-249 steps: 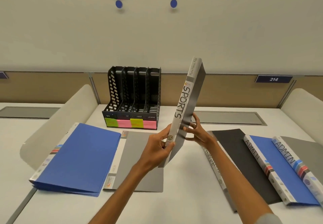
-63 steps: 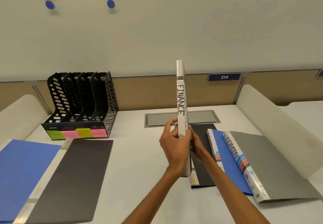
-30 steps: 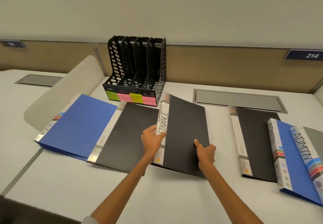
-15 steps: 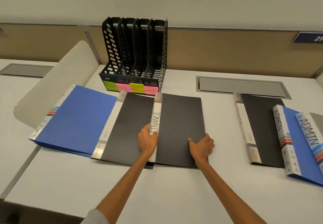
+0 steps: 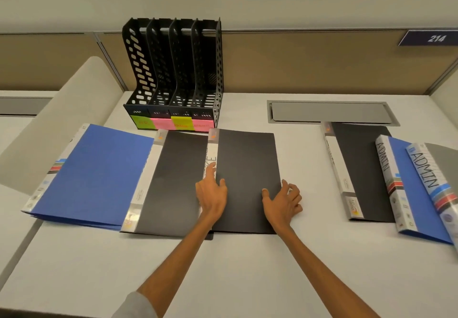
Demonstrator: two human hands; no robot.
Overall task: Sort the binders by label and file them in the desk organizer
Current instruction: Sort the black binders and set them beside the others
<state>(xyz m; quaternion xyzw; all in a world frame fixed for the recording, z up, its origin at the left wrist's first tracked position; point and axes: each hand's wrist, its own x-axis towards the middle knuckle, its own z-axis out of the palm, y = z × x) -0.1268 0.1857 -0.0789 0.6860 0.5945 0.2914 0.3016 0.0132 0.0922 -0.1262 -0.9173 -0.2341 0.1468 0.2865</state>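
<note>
One black binder [image 5: 245, 176] lies flat on the tabletop [image 5: 74, 268], just in front of the organizer [image 5: 173, 64], its spine over a second black binder [image 5: 178, 181]. Your left hand [image 5: 212, 195] rests on that spine, fingers straight; your right hand [image 5: 282, 202] sits at its right edge, fingers loose, gripping nothing. It looks thin, light and bendy, so take it by the stiff spine. Your left hand hides most of the label.
</note>
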